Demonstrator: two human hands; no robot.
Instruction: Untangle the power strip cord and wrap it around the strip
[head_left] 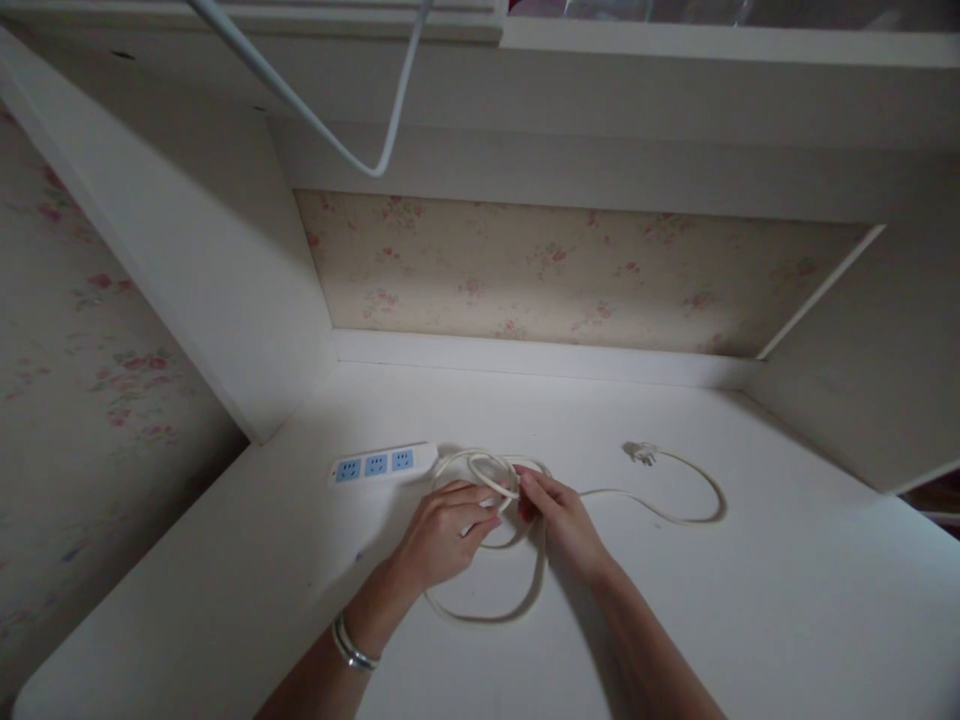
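A white power strip [384, 463] with three blue socket faces lies on the white desk, left of my hands. From its right end runs a cream cord [486, 620], looped in loose coils at the middle of the desk. My left hand [454, 530] pinches a loop of the cord between thumb and fingers. Close beside it, my right hand [555, 515] grips the same cord, its fingertips partly hidden. The cord's far end curves off to the right and finishes in a plug [643, 454] whose prongs show. A silver bracelet [351, 645] circles my left wrist.
Side panels [847, 350] and a shelf [600, 95] enclose the white desk [712, 610]. Flowered wallpaper [480, 265] shows behind it. A pale, bent cable or rod [330, 140] hangs down from above at upper left.
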